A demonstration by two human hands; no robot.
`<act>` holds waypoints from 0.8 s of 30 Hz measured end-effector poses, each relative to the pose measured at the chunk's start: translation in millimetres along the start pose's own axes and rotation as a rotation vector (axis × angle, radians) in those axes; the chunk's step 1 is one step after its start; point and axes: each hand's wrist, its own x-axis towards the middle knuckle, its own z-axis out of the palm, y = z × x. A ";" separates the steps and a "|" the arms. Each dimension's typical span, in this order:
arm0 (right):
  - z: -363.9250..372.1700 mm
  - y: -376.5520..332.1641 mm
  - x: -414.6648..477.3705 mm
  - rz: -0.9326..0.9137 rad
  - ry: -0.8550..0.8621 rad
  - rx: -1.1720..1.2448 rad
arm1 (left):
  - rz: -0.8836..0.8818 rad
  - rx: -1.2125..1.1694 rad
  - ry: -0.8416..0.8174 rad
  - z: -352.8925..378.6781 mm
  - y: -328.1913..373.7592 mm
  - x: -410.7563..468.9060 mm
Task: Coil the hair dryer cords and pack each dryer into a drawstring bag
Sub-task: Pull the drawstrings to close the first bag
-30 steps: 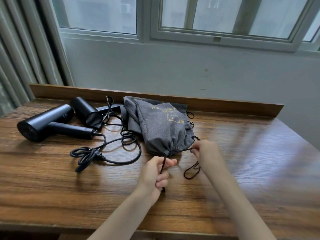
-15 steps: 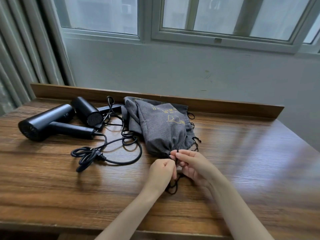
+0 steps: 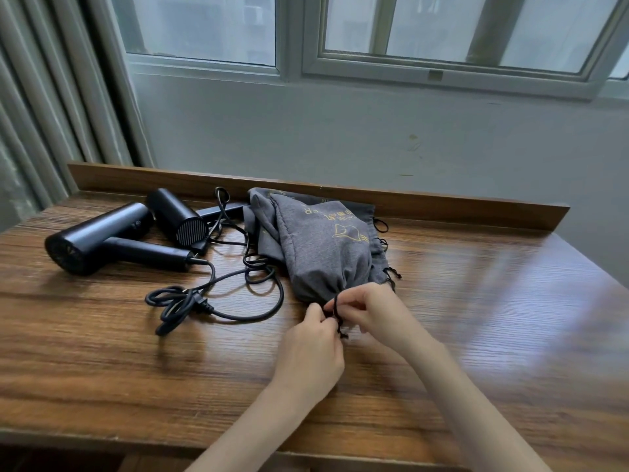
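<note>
A bulging grey drawstring bag (image 3: 325, 248) with yellow print lies mid-table, its mouth cinched toward me. At that mouth my left hand (image 3: 311, 345) and my right hand (image 3: 372, 310) both pinch the black drawstring (image 3: 337, 313), fingers nearly touching. More grey bags (image 3: 260, 221) lie folded under and behind it. Two black hair dryers sit at the left: a larger dryer (image 3: 98, 238) on its side and a second dryer (image 3: 177, 216) behind it. Their black cords (image 3: 218, 294) sprawl loose between the dryers and the bag.
The wooden table (image 3: 493, 318) has a raised back lip (image 3: 442, 204) against a grey wall under a window. Curtains (image 3: 41, 114) hang at the far left. The table's front edge runs just below my forearms.
My hands were spread apart pulling the drawstring ends; they have come together at the bag's mouth and now work the string between their fingertips. The dryers and cords stayed put.
</note>
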 end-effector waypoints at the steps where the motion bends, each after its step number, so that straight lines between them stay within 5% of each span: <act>1: -1.0 -0.7 0.4 -0.014 -0.002 -0.113 | 0.010 -0.008 0.032 -2.9 -0.8 -0.2; 8: -8.0 -4.7 -1.4 -0.057 -0.102 -0.039 | 0.267 0.009 0.085 -20.9 -10.7 6.3; 13: -2.0 -1.2 -3.5 -0.025 0.025 0.023 | 0.302 -0.015 0.073 -17.4 -16.7 8.4; 18: -3.0 -2.3 -9.0 0.160 0.048 0.558 | 0.111 -0.269 0.134 -12.6 -24.9 10.0; 24: 3.0 2.0 -10.0 0.243 0.177 0.885 | 0.175 -0.231 0.092 -17.3 -23.9 15.8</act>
